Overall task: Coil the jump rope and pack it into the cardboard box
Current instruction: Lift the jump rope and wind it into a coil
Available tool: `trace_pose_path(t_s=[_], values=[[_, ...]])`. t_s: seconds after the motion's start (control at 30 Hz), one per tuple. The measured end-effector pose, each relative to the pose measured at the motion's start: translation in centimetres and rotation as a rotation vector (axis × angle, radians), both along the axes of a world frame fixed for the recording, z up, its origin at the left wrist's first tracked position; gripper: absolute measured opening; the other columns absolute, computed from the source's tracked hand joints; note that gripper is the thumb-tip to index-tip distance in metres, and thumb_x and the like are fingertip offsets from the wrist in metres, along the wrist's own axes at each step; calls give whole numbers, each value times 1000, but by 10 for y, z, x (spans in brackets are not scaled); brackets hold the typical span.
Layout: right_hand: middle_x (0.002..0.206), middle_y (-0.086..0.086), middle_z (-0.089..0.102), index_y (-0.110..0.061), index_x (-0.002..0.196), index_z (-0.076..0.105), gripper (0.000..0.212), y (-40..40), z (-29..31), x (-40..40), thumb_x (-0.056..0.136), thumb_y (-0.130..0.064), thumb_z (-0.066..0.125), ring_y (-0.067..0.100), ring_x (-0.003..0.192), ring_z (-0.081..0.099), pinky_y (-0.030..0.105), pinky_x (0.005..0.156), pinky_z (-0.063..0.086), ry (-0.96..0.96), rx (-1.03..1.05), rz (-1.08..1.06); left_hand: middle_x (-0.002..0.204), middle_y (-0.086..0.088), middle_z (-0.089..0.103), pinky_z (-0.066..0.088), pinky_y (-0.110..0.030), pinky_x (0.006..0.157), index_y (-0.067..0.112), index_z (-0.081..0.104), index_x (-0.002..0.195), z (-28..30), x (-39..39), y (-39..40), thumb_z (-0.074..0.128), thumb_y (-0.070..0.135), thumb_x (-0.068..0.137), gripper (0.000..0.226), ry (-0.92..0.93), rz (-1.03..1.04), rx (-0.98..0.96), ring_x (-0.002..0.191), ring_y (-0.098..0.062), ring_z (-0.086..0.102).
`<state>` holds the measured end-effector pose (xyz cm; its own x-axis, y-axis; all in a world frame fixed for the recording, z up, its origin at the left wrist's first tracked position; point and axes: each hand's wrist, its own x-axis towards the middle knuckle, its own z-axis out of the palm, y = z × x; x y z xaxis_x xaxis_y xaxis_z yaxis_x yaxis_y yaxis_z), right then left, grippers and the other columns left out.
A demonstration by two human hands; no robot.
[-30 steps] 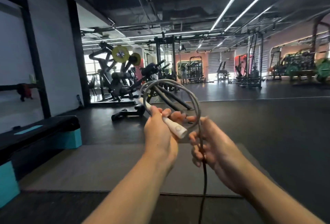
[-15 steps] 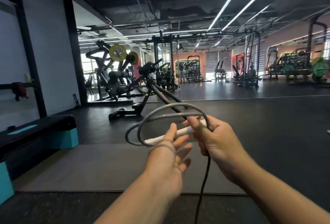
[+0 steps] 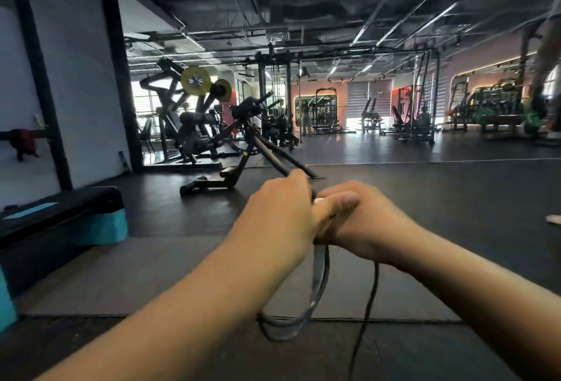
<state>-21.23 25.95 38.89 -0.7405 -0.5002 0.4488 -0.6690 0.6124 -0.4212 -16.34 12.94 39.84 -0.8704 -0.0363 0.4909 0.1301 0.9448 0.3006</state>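
The grey jump rope (image 3: 317,286) hangs in a couple of loops below my two hands, which meet at chest height. My left hand (image 3: 279,213) is closed over the top of the loops. My right hand (image 3: 361,219) is closed beside it on the rope's white handle (image 3: 319,201), of which only a small tip shows between the hands. One loose strand (image 3: 368,304) drops from under my right hand toward the floor. No cardboard box is in view.
A grey floor mat (image 3: 151,274) lies under my arms. A black and teal step platform (image 3: 60,222) stands at the left. A black exercise machine (image 3: 243,150) stands ahead, with more gym equipment and a distant person behind it.
The loops that stood up above my hands have swung down and now hang below them. My left hand has closed over the rope, and both hands have come together.
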Motion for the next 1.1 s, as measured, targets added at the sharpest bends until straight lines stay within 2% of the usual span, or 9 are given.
trace_pose_path(t_s=[0.1,0.23,0.43,0.63,0.8,0.87,0.97,1.03,1.1], values=[[53,-6,58,-26,55,63,24,8,1,-5,65,-38,82,1,50,43,21,49,38,-18,-82,87,95,-5,66,50,-43,75,24,56,99,-7,-7,-8,31,79,85,62,-11,-38,-59,90,-30,60],[56,-8,50,-7,80,72,22,21,3,-3,77,-24,85,4,50,37,18,47,32,-229,-193,206,101,10,72,53,-38,83,30,57,108,-12,-7,-22,39,82,71,67,-23,-354,72,96,-10,65],[87,8,79,-20,93,76,10,17,0,-2,89,-29,75,25,82,76,31,78,58,-223,-247,306,84,10,74,58,-41,75,31,54,114,-21,-11,-34,44,69,89,47,116,-484,146,83,-4,71],[101,11,79,-11,109,73,23,21,-5,3,90,-24,74,29,102,71,54,104,49,-375,-178,302,78,9,73,51,-27,68,35,51,108,-25,-15,-40,40,65,91,36,190,-435,152,73,-1,67],[89,3,80,-13,103,72,20,22,-8,6,95,-30,68,28,98,69,51,98,49,-312,-133,245,89,13,74,52,-25,79,29,46,104,-31,-22,-44,50,69,85,45,49,-446,280,83,1,68],[87,1,78,-17,101,69,18,23,-4,5,95,-33,66,27,93,69,48,90,52,-264,-45,241,104,17,68,46,-12,77,35,42,111,-25,-18,-44,57,70,80,49,-3,-420,161,87,3,62],[90,2,76,-14,114,55,26,23,-2,5,95,-28,66,14,84,72,39,83,58,-190,97,256,137,17,45,35,-11,97,37,31,140,3,-2,-35,60,60,88,64,-30,-376,-357,116,2,42],[91,2,75,-14,123,44,37,22,-2,5,95,-21,67,9,82,73,34,79,59,-150,119,284,135,8,46,36,-27,102,31,21,149,18,5,-21,63,47,90,74,-42,-345,-623,121,-13,41],[87,-3,73,-13,129,36,47,23,1,3,94,-13,66,4,78,72,24,71,57,-146,127,279,117,-3,51,41,-29,86,25,-6,157,23,4,-5,65,33,89,99,-169,-218,-684,104,-23,50]])
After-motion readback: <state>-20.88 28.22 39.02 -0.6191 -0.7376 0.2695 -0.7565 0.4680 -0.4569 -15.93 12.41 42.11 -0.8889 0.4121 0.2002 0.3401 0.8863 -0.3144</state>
